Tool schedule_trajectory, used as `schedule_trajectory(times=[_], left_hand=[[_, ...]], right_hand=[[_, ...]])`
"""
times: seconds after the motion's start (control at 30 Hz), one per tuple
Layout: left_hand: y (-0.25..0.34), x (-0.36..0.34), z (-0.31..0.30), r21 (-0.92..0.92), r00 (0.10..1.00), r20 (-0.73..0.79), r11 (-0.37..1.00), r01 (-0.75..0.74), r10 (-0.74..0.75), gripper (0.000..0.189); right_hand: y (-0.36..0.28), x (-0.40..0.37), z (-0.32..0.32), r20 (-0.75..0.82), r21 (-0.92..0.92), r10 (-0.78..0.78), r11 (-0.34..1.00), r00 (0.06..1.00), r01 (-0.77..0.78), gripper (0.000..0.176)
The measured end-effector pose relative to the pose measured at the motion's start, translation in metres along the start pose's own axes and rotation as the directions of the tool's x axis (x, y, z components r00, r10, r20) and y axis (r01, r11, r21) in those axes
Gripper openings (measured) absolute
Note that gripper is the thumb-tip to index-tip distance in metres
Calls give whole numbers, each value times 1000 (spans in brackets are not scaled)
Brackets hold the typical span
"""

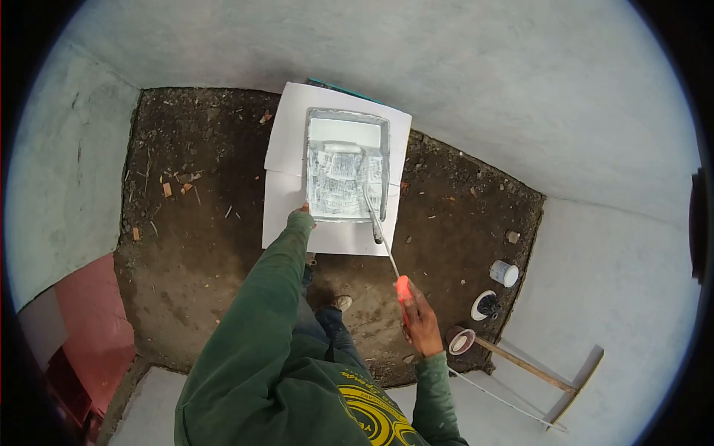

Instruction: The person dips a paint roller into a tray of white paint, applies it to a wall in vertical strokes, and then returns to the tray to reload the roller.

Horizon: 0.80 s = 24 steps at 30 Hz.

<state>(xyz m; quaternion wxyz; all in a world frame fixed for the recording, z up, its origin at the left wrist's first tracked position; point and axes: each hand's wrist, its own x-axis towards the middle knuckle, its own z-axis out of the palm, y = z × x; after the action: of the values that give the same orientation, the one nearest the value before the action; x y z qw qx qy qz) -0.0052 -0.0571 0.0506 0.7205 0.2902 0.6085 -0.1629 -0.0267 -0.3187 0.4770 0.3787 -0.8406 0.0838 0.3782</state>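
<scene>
A paint tray (311, 167) holds white paint, pooled at its far end and smeared over its ribbed slope. My left hand (303, 211), mostly hidden by the green sleeve, grips the tray's near left corner. My right hand (422, 325) is closed around the orange-red handle of a paint roller (404, 286). The roller's metal rod reaches forward over the tray's near right side. Its white-coated head (342, 148) lies in the tray, near the edge of the paint pool.
White boards (286, 212) lie under the tray. The floor (201, 245) is dark soil with rubble. To the right stand a white tub (504, 273), a white container with something black (485, 305), a brown bucket (460, 340) and a wooden T-shaped tool (528, 367). Grey walls (476, 89) surround the floor.
</scene>
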Motion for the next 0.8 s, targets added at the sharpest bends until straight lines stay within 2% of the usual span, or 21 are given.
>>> schedule_trajectory(times=[0.07, 0.17, 0.23, 0.37, 0.47, 0.53, 0.6, 0.67, 0.73, 0.8], left_hand=[[8, -27, 4, -42, 999, -31, 999, 6, -8, 47], [18, -48, 10, -131, 997, -55, 990, 45, -53, 44], [18, -45, 11, -259, 992, -24, 959, 114, -124, 42], [20, -52, 13, -246, 993, -4, 963, 112, -117, 39], [24, -50, 17, -254, 991, -41, 961, 113, -127, 38], [22, -47, 18, -171, 996, -41, 982, 74, -82, 38], [24, -46, 20, -175, 996, -28, 982, 73, -79, 38], [28, -53, 22, -179, 997, -19, 981, 75, -79, 37], [34, -70, 26, -188, 990, -98, 979, 80, -100, 36], [35, -75, 28, -196, 991, -94, 978, 73, -93, 36]], right_hand=[[-4, -29, -3, 2, 161, 97, 982, 995, -96, 45], [5, -66, -10, 16, 90, 177, 980, 984, -177, 43], [17, -84, -8, 8, 122, 178, 977, 984, -178, 43], [30, -92, -8, 42, 121, 222, 967, 974, -225, 43], [20, -73, -4, 35, 124, 130, 983, 991, -133, 44], [29, -48, -5, 42, 104, 110, 988, 993, -114, 44], [21, -27, -6, 46, 82, 90, 992, 995, -93, 44], [1, -8, -1, 3, 82, -17, 996, 1000, 17, 44], [-13, 7, -2, 14, 43, -29, 999, 999, 28, 44], [-19, 14, -3, 25, 2, -37, 999, 999, 37, 44]])
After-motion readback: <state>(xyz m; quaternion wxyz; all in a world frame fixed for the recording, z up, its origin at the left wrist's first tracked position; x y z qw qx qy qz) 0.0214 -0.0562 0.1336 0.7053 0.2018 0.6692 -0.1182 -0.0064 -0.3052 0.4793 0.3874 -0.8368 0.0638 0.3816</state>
